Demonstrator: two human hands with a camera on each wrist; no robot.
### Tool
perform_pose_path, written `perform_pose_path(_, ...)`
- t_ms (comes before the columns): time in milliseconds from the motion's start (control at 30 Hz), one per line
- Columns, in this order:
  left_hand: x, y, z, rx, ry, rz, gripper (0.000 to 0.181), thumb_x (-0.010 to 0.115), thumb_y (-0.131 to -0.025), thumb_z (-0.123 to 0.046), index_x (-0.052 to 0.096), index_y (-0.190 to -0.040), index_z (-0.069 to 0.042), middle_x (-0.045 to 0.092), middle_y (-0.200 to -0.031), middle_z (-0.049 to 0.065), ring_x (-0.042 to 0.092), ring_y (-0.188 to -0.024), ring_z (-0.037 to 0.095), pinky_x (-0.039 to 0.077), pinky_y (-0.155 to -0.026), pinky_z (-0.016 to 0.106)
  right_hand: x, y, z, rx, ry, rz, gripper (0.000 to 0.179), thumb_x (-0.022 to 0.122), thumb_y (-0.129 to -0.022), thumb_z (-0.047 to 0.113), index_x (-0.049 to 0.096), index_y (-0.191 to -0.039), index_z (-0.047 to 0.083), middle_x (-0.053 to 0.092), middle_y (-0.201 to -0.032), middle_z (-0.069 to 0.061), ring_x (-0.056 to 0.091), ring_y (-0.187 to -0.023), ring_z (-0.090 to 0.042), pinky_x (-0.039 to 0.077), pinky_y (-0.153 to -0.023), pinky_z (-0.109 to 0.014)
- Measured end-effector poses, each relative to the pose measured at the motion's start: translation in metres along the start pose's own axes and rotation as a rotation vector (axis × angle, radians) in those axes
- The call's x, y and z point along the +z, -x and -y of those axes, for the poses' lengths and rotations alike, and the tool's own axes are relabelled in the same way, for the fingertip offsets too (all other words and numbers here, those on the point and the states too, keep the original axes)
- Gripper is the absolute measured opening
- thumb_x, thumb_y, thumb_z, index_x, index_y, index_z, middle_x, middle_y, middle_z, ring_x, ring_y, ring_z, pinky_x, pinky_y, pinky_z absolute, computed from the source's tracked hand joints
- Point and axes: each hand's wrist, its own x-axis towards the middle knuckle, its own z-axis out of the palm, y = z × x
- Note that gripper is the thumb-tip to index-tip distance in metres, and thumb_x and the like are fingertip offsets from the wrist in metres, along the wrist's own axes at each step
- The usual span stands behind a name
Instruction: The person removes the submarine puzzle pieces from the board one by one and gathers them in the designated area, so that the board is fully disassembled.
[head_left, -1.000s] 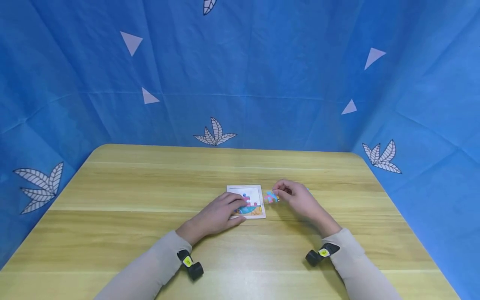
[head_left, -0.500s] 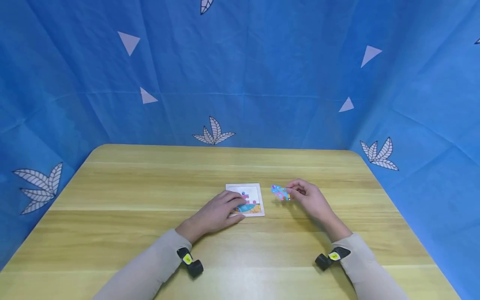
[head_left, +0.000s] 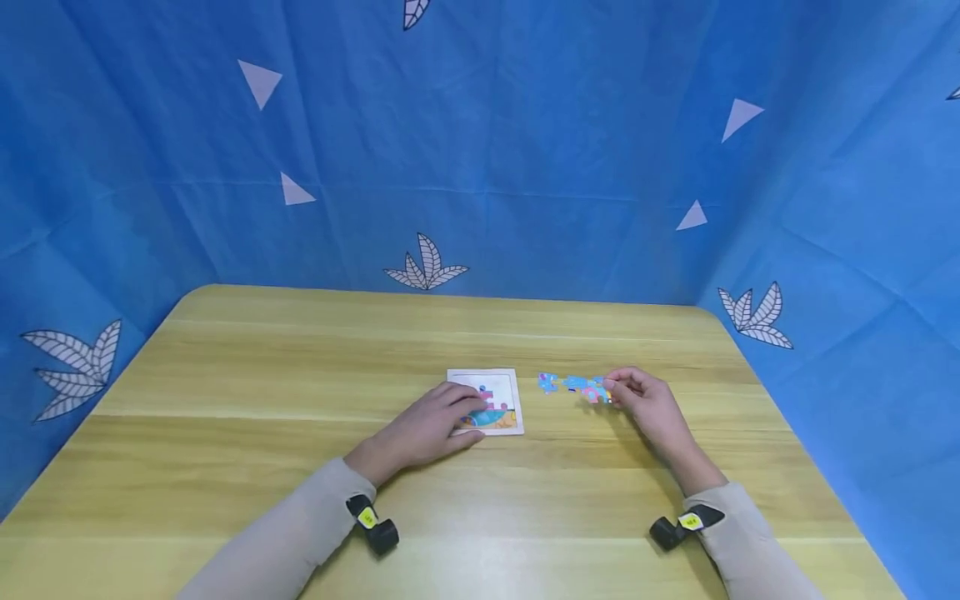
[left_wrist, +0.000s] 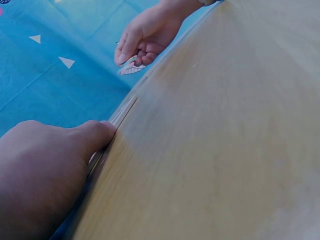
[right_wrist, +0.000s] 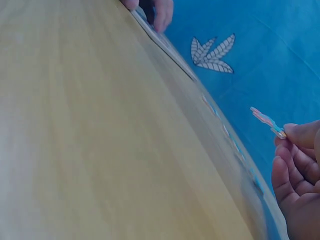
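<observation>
My left hand rests on a square white-framed jigsaw puzzle board, fingers laid over its left part and thumb at the near edge. Fitted pieces with orange and teal print line the board's bottom, with a pink part above them; white backing shows elsewhere. Right of the board, my right hand pinches a pink and blue puzzle piece between thumb and fingertips, raised off the table. In the head view this piece overlaps loose blue pieces lying behind it. The left fingers hide part of the board.
Several loose blue puzzle pieces lie in a row on the wooden table, between the board and my right hand. A blue curtain with leaf and triangle prints hangs behind the table and along its sides.
My right hand has moved right, away from the board, still pinching the piece. Loose blue pieces it covered before now show. The left hand stays on the board.
</observation>
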Motion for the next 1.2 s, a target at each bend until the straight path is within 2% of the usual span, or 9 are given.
perform_pose_path(267,-0.002,0.0,-0.001,-0.006,0.017,0.007,0.052,0.057,-0.097,-0.048,0.057,-0.138,-0.016,0.051,-0.138,0.001,0.042,-0.131,0.021,0.034,-0.111,0.04,-0.013,0.004,-0.009,-0.007,0.049,-0.047,0.034,0.064,-0.097,0.028,0.065,-0.109,-0.004,0.062,-0.084,-0.01,0.057,-0.073,-0.017,0.05,-0.062,-0.024)
perform_pose_path(367,-0.004,0.0,-0.001,-0.008,0.021,0.011,0.052,0.057,-0.097,-0.048,0.057,-0.137,-0.015,0.051,-0.138,0.002,0.042,-0.131,0.022,0.034,-0.112,0.04,-0.017,0.004,-0.009,-0.01,0.099,-0.045,0.034,0.064,-0.097,0.029,0.066,-0.109,-0.003,0.063,-0.084,-0.009,0.057,-0.073,-0.016,0.048,-0.062,-0.024)
perform_pose_path(633,-0.004,0.001,-0.001,0.014,0.016,-0.001,0.052,0.057,-0.097,-0.047,0.057,-0.136,-0.014,0.051,-0.137,0.002,0.044,-0.128,0.02,0.036,-0.11,0.037,-0.026,0.009,-0.012,0.005,0.269,-0.009,0.032,0.061,-0.098,0.032,0.069,-0.106,0.003,0.069,-0.094,-0.006,0.055,-0.085,-0.018,0.044,-0.074,-0.026)
perform_pose_path(867,-0.004,-0.002,-0.001,-0.007,0.005,-0.008,0.051,0.057,-0.097,-0.048,0.058,-0.136,-0.016,0.051,-0.136,0.0,0.043,-0.128,0.019,0.035,-0.11,0.036,-0.026,0.007,-0.01,-0.07,0.376,0.017,0.021,0.062,-0.098,0.024,0.07,-0.101,0.005,0.067,-0.091,-0.006,0.052,-0.081,-0.021,0.043,-0.071,-0.033)
perform_pose_path(1033,-0.005,0.001,-0.001,-0.02,-0.001,-0.017,0.052,0.058,-0.095,-0.049,0.06,-0.134,-0.014,0.053,-0.135,0.002,0.045,-0.127,0.021,0.035,-0.11,0.039,-0.024,0.007,-0.011,-0.056,0.436,0.049,0.015,0.063,-0.097,0.02,0.07,-0.099,0.007,0.065,-0.087,-0.003,0.052,-0.078,-0.019,0.043,-0.071,-0.034)
perform_pose_path(1200,-0.003,0.006,-0.001,-0.027,-0.004,-0.026,0.054,0.059,-0.095,-0.05,0.059,-0.135,-0.015,0.053,-0.135,0.002,0.045,-0.127,0.021,0.035,-0.11,0.039,-0.023,0.009,-0.01,-0.061,0.446,0.056,0.011,0.063,-0.097,0.016,0.07,-0.098,0.007,0.065,-0.086,-0.003,0.051,-0.077,-0.019,0.042,-0.071,-0.034)
